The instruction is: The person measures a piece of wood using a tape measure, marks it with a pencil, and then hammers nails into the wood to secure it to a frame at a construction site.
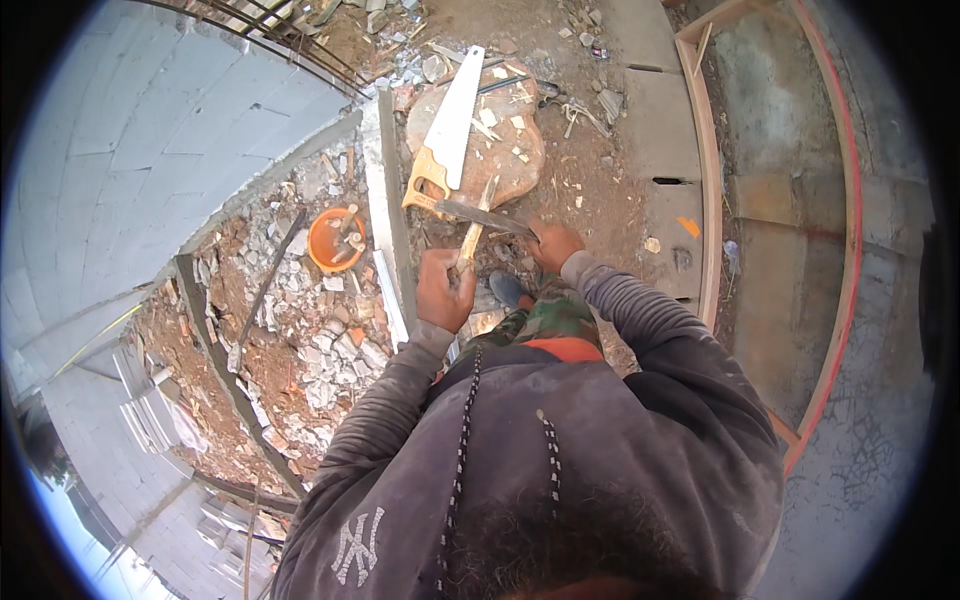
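My left hand (pixel 445 290) is closed around the lower end of a short wooden stick (pixel 473 240), which points up and away with its far end narrowed. My right hand (pixel 553 247) grips a machete (pixel 487 217) with a long, dark, flat blade; its handle is hidden in my fist. The blade lies across the stick, its tip reaching left toward a handsaw (pixel 450 135). That saw has a white blade and a yellowish wooden handle, and rests on a broad reddish-brown slab (pixel 515 165), stump or boulder, I cannot tell which. Pale wood chips are scattered over it.
An orange bucket (pixel 322 240) with wood pieces inside stands left among rubble (pixel 340 350). A narrow concrete ledge (pixel 385 180) runs between it and the slab. Grey block wall (pixel 170 130) rises at left; wooden formwork (pixel 708 170) lines the right. My shoe (pixel 508 290) is below my hands.
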`<state>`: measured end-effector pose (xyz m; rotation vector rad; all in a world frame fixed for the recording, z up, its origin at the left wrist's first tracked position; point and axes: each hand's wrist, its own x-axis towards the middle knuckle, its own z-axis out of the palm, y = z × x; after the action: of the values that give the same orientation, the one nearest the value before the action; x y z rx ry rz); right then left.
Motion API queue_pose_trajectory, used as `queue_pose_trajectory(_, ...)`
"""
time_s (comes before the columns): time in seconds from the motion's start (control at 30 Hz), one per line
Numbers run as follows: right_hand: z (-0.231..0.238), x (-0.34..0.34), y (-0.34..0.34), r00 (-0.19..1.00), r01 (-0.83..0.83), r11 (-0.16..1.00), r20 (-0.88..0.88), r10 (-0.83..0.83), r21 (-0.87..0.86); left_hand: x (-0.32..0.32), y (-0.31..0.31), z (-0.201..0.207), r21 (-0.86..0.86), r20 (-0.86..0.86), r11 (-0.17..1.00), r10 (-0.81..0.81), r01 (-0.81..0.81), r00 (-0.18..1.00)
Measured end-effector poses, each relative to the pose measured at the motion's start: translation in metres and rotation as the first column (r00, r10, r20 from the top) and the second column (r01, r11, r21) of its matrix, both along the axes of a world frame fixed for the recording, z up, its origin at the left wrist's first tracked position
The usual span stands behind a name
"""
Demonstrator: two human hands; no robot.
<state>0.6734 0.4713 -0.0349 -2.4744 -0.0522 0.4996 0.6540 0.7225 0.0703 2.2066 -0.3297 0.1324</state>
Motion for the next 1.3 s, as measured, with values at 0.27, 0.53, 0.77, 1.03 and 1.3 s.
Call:
queue_pose_trajectory(0.27, -0.072, 0.005, -0.023, 0.968, 0.155, 0.972, -0.172, -0.186, -0.176, -0.006, 0.011, -0.002, -0.026, -0.126, 0.997, 0.067, -0.071, 0.99)
queue_pose_trajectory(0.53, -0.061, 0.045, 0.008, 0.906, 0.208, 0.938, -0.307, -0.292, -0.277, 0.006, 0.004, 0.009, -0.26, -0.421, 0.883, 0.261, -0.391, 0.869)
queue_pose_trajectory(0.77, -0.011, 0.061, -0.005, 0.947, -0.001, 0.95, -0.306, -0.1, -0.312, 0.023, 0.03, 0.001, -0.068, -0.341, 0.923, 0.336, -0.379, 0.878)
queue_pose_trajectory(1.03, -0.047, 0.078, -0.05, 0.921, -0.054, 0.93, -0.378, -0.094, -0.363, 0.008, 0.017, -0.02, -0.174, -0.37, 0.901, 0.315, -0.398, 0.874)
queue_pose_trajectory(1.3, -0.056, 0.057, -0.058, 0.916, 0.06, 0.96, -0.368, -0.163, -0.275, 0.002, 0.067, -0.02, -0.447, -0.83, 0.402, 0.146, -0.799, 0.538)
